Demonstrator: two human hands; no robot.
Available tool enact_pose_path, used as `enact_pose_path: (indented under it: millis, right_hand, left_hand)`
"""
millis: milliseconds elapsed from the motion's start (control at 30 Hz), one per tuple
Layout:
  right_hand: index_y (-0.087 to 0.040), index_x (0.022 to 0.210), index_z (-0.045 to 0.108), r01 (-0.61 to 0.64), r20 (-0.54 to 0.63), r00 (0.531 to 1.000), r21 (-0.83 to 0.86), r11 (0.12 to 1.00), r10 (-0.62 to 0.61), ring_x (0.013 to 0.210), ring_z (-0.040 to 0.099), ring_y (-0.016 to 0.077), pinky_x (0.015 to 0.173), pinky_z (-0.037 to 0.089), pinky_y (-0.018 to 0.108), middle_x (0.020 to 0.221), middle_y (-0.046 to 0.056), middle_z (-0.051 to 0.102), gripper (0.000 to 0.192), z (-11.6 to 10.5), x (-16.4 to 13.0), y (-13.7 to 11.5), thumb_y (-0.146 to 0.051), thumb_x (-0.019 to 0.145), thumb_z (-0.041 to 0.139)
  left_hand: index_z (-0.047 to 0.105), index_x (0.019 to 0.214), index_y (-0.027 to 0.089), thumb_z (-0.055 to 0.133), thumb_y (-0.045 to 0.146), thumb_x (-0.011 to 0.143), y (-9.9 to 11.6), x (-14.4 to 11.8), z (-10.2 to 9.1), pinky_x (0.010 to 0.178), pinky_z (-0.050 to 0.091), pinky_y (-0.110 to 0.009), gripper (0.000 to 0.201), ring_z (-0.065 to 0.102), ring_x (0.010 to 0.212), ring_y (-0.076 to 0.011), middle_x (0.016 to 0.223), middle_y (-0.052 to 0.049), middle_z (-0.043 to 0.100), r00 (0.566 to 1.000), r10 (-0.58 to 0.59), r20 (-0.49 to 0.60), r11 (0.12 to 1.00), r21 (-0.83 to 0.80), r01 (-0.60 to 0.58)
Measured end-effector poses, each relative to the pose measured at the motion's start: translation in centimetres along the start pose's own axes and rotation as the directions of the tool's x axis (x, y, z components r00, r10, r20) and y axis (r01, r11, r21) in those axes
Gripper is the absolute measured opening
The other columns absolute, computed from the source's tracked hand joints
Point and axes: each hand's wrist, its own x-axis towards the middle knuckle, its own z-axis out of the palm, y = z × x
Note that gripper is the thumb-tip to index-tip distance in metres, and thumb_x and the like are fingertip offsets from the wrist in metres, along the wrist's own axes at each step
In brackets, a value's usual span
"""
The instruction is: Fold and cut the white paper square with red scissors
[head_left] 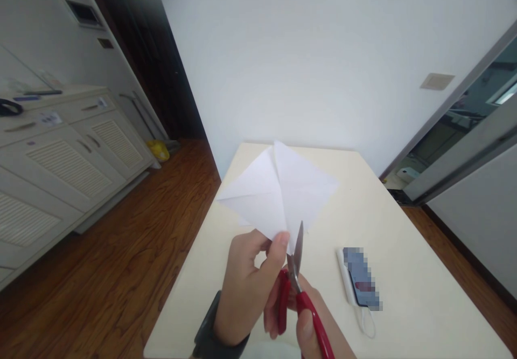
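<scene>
The one view looks from the person's head, facing forward and tilted down across a pale surface [407, 267] toward the white wall [299, 73] behind it. It sits near the work: the left hand [246, 283] and right hand [306, 331] come in close at the lower middle, and the bottom edge crops the surface's near end. The field is wide, taking in a cabinet [60, 159] on the left and an opening [464, 108] on the right, where its reach seems hard to judge.
</scene>
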Motion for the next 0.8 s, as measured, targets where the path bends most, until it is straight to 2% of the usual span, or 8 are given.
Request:
enact_pose_path:
  millis: [167,367,567,800]
  right_hand:
    - [-0.022,0.101,0.056,0.006,-0.024,1.000,-0.027,1.000,-0.007,0.062,0.056,0.0184,0.059,0.042,0.028,0.074,0.005,0.062,0.053,-0.1,-0.1,-1.0,-0.068,0.086,0.034]
    - [-0.023,0.100,0.055,0.045,-0.042,0.998,-0.056,0.997,-0.047,0.063,0.058,0.0186,0.059,0.044,0.028,0.077,0.004,0.065,0.055,-0.1,0.0,-0.2,-0.070,0.086,0.032]
    - [-0.022,0.099,0.053,0.169,0.050,0.985,-0.071,0.983,-0.165,0.061,0.061,0.0190,0.054,0.045,0.027,0.079,0.006,0.067,0.044,-0.5,0.4,1.1,-0.061,0.090,0.033]
    - [-0.022,0.101,0.052,0.128,0.024,0.992,-0.040,0.991,-0.127,0.062,0.062,0.0196,0.056,0.047,0.028,0.080,0.007,0.067,0.051,-0.2,0.5,0.7,-0.066,0.088,0.031]
  left_hand:
    - [0.039,0.047,0.021,0.047,0.027,0.086,0.9,0.3,-0.2,0.035,0.031,-0.021,0.040,0.040,0.034,-0.0100,0.035,0.005,0.037,0.999,-0.026,0.030,0.998,-0.053,0.027]
    - [0.040,0.043,0.021,0.050,0.030,0.084,1.4,0.6,-0.2,0.032,0.030,-0.021,0.043,0.045,0.034,-0.0118,0.032,0.004,0.039,0.998,-0.038,0.043,0.995,-0.090,0.042]
    - [0.041,0.043,0.021,0.050,0.029,0.083,1.5,0.7,-0.2,0.032,0.030,-0.021,0.042,0.047,0.036,-0.0122,0.034,0.003,0.043,0.998,-0.040,0.043,0.995,-0.085,0.043]
    - [0.041,0.042,0.021,0.050,0.029,0.083,1.5,0.9,-0.2,0.031,0.030,-0.021,0.043,0.047,0.035,-0.0123,0.032,0.003,0.041,0.998,-0.035,0.047,0.996,-0.078,0.039]
